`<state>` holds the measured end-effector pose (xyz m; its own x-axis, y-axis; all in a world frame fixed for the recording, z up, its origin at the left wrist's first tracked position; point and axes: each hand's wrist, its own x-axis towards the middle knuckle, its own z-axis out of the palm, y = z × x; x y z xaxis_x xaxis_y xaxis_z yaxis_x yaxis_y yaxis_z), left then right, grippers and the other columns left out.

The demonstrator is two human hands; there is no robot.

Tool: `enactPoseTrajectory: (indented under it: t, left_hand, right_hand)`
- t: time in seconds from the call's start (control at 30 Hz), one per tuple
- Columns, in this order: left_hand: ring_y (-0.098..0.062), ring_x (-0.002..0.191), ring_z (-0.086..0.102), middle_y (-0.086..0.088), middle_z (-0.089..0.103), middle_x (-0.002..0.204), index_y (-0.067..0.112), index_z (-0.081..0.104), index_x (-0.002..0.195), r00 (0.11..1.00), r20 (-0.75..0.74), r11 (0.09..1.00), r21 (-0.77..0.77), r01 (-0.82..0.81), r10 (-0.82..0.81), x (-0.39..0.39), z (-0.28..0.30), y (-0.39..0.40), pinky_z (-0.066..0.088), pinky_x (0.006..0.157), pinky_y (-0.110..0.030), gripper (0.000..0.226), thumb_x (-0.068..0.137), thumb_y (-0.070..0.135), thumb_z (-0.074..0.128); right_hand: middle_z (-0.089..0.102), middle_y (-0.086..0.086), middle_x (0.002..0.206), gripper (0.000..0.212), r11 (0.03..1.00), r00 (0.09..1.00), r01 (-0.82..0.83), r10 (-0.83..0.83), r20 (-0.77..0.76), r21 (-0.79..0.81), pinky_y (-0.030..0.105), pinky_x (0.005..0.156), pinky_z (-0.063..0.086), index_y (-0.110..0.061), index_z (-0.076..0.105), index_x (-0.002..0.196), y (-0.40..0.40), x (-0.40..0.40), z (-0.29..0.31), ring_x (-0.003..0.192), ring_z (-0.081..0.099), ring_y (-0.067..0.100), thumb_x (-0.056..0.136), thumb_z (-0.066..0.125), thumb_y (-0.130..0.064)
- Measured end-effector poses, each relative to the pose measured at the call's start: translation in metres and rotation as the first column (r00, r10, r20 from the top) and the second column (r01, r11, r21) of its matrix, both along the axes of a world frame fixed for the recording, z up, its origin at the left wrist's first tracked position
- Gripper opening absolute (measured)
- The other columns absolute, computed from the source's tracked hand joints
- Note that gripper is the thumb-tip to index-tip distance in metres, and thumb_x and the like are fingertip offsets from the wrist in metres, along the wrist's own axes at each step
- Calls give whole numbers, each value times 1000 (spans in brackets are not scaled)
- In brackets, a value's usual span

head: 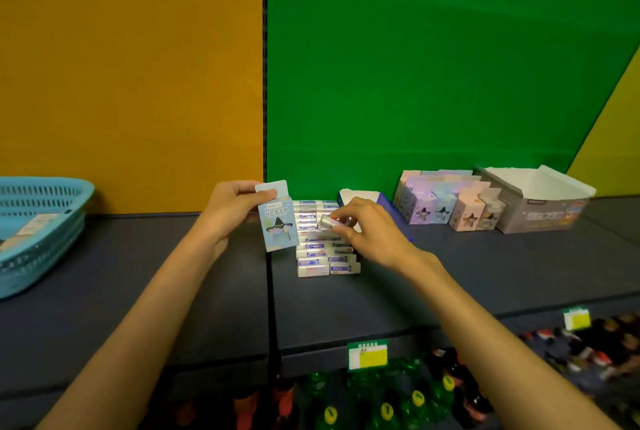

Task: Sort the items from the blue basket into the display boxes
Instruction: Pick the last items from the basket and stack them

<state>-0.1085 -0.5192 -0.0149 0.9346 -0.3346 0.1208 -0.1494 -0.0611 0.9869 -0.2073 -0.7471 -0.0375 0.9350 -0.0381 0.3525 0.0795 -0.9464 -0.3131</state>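
Observation:
My left hand [231,209] grips the top of a light blue carded pack [278,221] printed with a witch hat, held upright above the dark shelf. Just to its right, my right hand [369,230] pinches a small white eraser box [329,222] over the rows of white eraser boxes [317,258] in the blue-sided display box [386,203]. The blue basket [38,232] stands at the far left of the shelf with a few items inside.
At the back right stand a display box of pastel star-printed packs [446,202] and a grey display box [540,201] with an open white lid. Below the shelf edge hang price tags [367,356] over rows of bottles [398,402].

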Motion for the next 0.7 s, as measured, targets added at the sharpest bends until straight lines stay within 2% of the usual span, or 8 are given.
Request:
enactPoseTrajectory:
  t: [0.13,0.27,0.4,0.47,0.57,0.7]
  left_hand:
    - [-8,82,69,2,75,89,18,70,93,998,-10,998,-13,-60,60,17,1,-16,50,54,-12,2,91,17,70]
    - [-9,84,70,-1,75,92,13,71,101,997,-12,997,3,-76,76,28,2,-31,51,59,-17,11,91,18,70]
    - [-13,87,72,-1,77,92,11,72,102,995,8,995,17,-97,97,35,4,-46,53,65,-22,14,90,19,71]
    - [-11,86,71,0,76,91,13,72,101,993,24,993,28,-116,115,35,4,-54,51,63,-19,13,90,19,71]
    - [-6,84,69,3,75,91,15,71,100,989,30,989,25,-147,146,33,4,-66,48,59,-12,10,90,18,71]
    - [-9,84,69,2,75,91,14,72,97,983,49,984,14,-176,175,32,5,-85,48,65,-17,7,90,17,71]
  right_hand:
    - [61,5,100,24,990,999,-27,20,-48,-139,34,82,43,-13,71,115,-19,49,-4,99,55,24,96,63,-25]
    - [66,8,98,15,969,996,-21,-1,-85,-247,42,82,50,-11,73,97,-31,85,-11,96,58,30,90,62,-19]
    - [70,11,97,16,962,995,-29,2,-102,-271,36,76,51,-13,75,96,-43,108,-19,92,63,33,87,61,-11]
    - [70,12,96,14,958,994,-46,15,-111,-285,35,74,47,-12,74,94,-50,115,-24,91,63,33,87,62,-11]
    - [67,13,98,12,944,992,-90,57,-110,-317,38,77,48,-10,73,90,-60,120,-29,90,62,33,90,60,-9]
    - [68,11,100,12,944,986,-160,141,-86,-290,41,84,50,-11,74,95,-70,125,-36,93,64,31,91,63,-10]
